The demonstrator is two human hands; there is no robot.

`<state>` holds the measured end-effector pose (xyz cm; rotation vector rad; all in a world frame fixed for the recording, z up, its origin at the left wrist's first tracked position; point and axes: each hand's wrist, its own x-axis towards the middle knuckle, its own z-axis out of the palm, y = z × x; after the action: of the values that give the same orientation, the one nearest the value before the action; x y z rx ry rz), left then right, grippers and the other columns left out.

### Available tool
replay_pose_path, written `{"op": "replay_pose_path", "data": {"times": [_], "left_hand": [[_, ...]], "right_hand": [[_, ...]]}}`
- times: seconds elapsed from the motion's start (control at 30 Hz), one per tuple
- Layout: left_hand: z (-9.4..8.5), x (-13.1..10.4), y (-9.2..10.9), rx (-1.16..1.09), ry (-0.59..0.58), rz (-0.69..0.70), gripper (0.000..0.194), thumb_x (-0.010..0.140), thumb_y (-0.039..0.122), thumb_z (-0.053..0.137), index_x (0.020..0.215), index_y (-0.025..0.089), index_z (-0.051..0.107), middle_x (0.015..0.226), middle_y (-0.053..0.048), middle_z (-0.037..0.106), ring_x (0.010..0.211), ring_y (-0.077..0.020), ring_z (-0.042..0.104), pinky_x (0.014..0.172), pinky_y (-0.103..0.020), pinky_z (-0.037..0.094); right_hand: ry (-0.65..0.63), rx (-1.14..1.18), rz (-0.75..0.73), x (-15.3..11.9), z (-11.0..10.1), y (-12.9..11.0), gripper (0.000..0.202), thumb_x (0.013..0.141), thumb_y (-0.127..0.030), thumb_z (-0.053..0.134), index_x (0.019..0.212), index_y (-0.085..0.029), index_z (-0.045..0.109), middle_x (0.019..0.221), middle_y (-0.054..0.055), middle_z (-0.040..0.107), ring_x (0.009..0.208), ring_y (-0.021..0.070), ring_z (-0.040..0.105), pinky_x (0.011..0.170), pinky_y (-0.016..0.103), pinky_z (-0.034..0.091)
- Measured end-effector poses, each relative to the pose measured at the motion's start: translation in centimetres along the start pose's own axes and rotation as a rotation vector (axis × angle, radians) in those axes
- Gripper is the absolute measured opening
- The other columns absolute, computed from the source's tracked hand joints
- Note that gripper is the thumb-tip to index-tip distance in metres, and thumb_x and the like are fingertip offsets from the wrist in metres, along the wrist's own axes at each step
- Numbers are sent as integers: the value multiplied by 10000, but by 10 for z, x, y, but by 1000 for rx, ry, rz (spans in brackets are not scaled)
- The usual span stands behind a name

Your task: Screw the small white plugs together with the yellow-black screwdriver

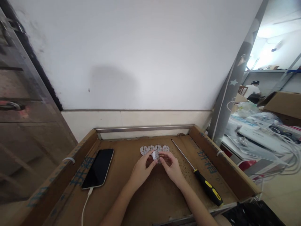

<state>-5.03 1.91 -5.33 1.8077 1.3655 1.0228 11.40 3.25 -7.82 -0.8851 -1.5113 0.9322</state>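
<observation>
Both hands meet near the middle of the cardboard-lined surface. Between them is a small clear and white plug-like part (155, 155). My left hand (144, 166) pinches its white side, while my right hand (169, 164) grips the clear side by the fingertips. Just beyond the fingers stand several clear round plug pieces (166, 148) in a row, with metal pins pointing up. To the right of my right hand lies a screwdriver (208, 186) with a black and yellow handle, its shaft pointing away toward the back edge.
A black phone (98, 169) with a white cable (86, 204) lies at the left. Cardboard walls (225, 163) edge the surface. At the right, a side table holds a white device (257, 139), bags and cables. A person (252, 89) sits in the background.
</observation>
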Motion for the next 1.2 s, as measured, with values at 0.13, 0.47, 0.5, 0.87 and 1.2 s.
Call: {"op": "replay_pose_path", "data": {"times": [0.13,0.47,0.5,0.87,1.2], "left_hand": [[1,0,-1,17,11,8,461,842,407,525,1270,237,518,1118,-73,651,981,-221,615,893,-363,477],[6,-1,-5,-45,2,16,417,850,358,508,1239,210,531,1110,-82,648,974,-214,619,905,-374,479],[7,-1,-6,-50,-2,24,424,848,352,509,1246,205,524,1140,-86,636,997,-215,611,916,-375,474],[4,0,-1,-17,33,48,394,841,365,537,1216,245,542,1146,-53,633,980,-201,611,913,-357,468],[0,-1,3,102,80,-4,368,864,382,483,1203,247,534,1076,-54,648,954,-212,617,879,-357,471]], "right_hand": [[36,-20,-6,0,0,-1,278,883,-350,536,1075,-152,571,1047,60,595,922,159,585,821,376,504],[16,-77,-20,-1,0,-4,275,885,-356,530,1063,-152,579,1053,62,596,942,164,582,827,378,500],[13,-77,-18,-1,0,-4,274,885,-357,530,1062,-152,579,1051,62,597,939,163,582,828,378,499],[-1,8,35,-2,3,2,273,879,-348,542,1063,-149,575,1048,62,599,936,164,587,822,378,507],[30,6,50,0,0,5,297,888,-358,526,1096,-148,558,1050,63,594,906,157,591,788,360,517]]}}
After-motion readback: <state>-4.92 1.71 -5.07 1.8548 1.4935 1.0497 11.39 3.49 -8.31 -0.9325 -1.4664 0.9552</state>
